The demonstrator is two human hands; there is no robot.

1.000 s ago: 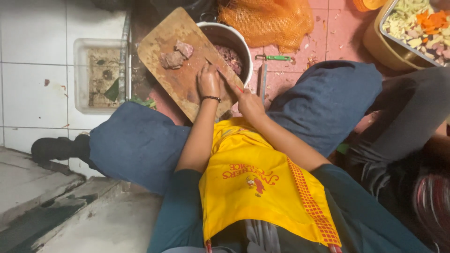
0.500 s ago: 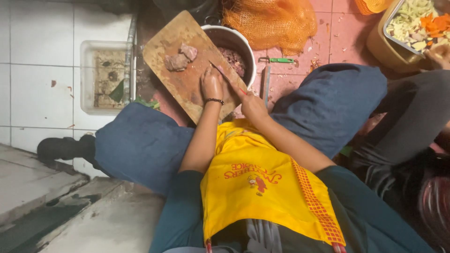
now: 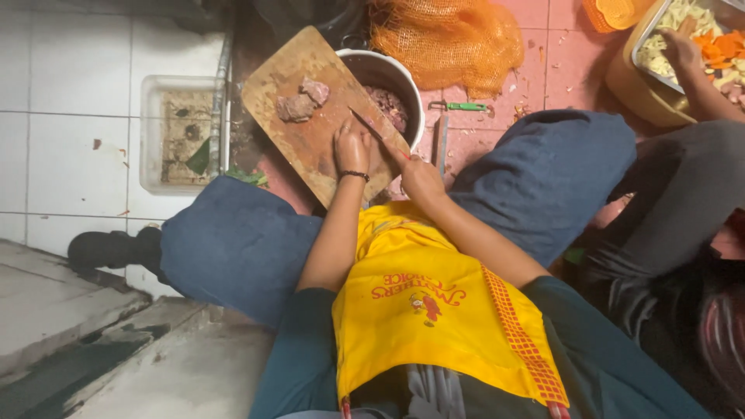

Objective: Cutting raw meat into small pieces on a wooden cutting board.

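Observation:
A wooden cutting board [image 3: 299, 143] lies tilted on the floor in front of my knees. Two chunks of raw meat [image 3: 301, 101] sit on its far end. My left hand [image 3: 351, 147] presses down on the near part of the board, fingers curled over a small piece I cannot make out. My right hand [image 3: 419, 177] grips a knife [image 3: 369, 124] whose blade points toward my left fingers. A metal pot [image 3: 392, 85] with more dark meat stands just behind the board.
An orange mesh sack [image 3: 450, 43] lies behind the pot. A floor drain [image 3: 182, 132] is set in white tiles at left. Another person's hand [image 3: 683, 50] reaches into a tray of cut vegetables [image 3: 702, 46] at upper right. A green-handled tool [image 3: 462, 106] lies on pink tiles.
My hands and the knife have stayed at the same spot on the board. The other person's hand has come into view at the vegetable tray.

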